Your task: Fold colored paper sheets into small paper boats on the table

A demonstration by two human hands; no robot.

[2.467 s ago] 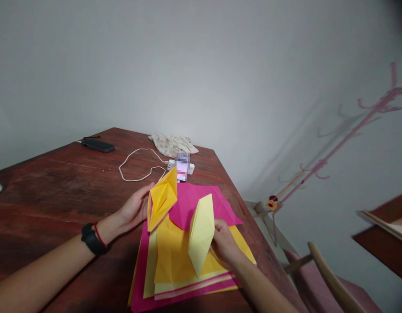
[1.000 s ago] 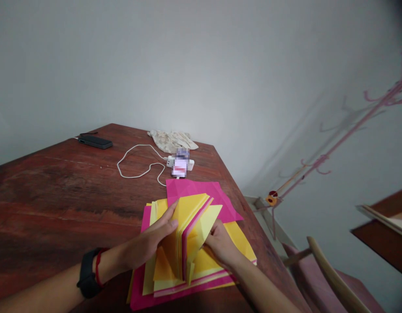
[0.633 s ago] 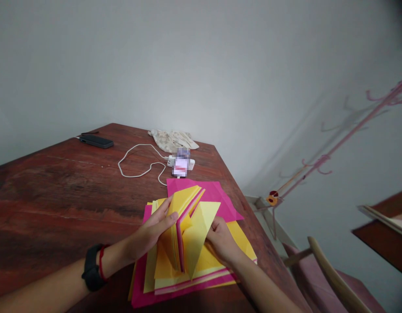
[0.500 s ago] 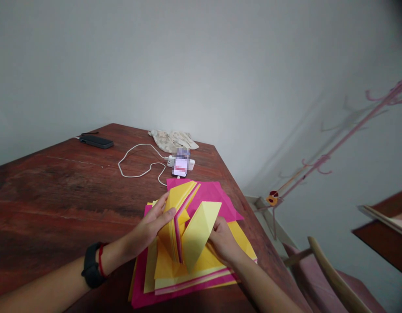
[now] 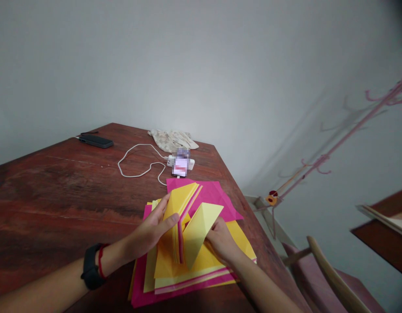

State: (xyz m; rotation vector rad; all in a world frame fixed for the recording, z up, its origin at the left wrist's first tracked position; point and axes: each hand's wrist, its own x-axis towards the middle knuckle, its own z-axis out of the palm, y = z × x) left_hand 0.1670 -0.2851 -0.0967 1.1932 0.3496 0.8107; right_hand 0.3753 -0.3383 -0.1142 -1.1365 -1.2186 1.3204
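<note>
My left hand (image 5: 155, 228) is closed round a bundle of folded yellow and pink paper (image 5: 179, 204), its thumb on the layered folds. On the right, a pale yellow folded flap (image 5: 201, 230) stands out from the bundle. My right hand (image 5: 220, 239) is closed behind this flap; its fingertips are mostly hidden by the paper. Beneath both hands lies a stack of yellow and pink paper sheets (image 5: 175, 282). A magenta sheet (image 5: 214, 195) rests on the far part of the stack, partly behind the folded bundle.
Beyond the paper, a phone (image 5: 180, 167) with a lit screen leans on a white block, with a white cable (image 5: 135, 176) beside it. A patterned cloth (image 5: 173, 140) and a dark power bank (image 5: 95, 141) lie on the wooden table (image 5: 73, 187). A chair (image 5: 328, 269) stands at right.
The folded bundle and pale flap have shifted very slightly to the right. My left thumb has moved a little right with the folds; both hands keep their hold.
</note>
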